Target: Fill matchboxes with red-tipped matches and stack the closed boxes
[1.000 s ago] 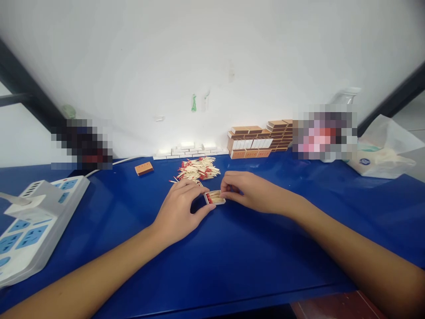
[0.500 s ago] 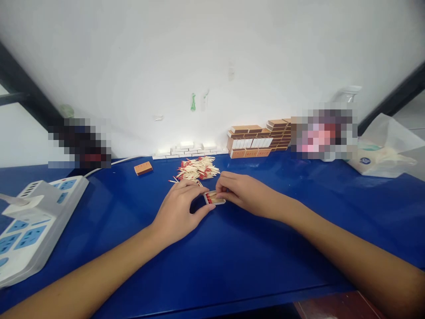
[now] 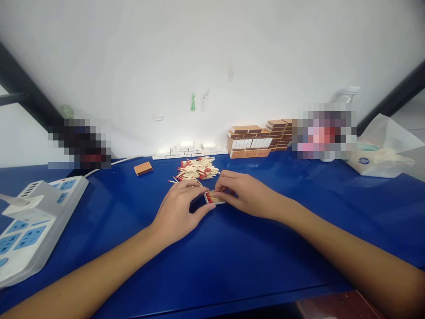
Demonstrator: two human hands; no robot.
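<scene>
A small white matchbox tray (image 3: 214, 198) filled with red-tipped matches lies on the blue table (image 3: 232, 252). My left hand (image 3: 179, 210) curls round the tray's left end, thumb and fingers pinching it. My right hand (image 3: 244, 192) grips its right end, with the fingers pressed down on the matches. Just behind the hands lies a loose pile of matches (image 3: 197, 169).
White inner trays (image 3: 191, 149) and stacked brown matchbox sleeves (image 3: 260, 137) line the wall. A single brown sleeve (image 3: 143, 168) lies to the left. A white power strip (image 3: 31, 219) sits at the far left, a plastic bag (image 3: 385, 150) at the far right.
My right hand has slid slightly left over the tray, covering more of the matches. The left hand has stayed put.
</scene>
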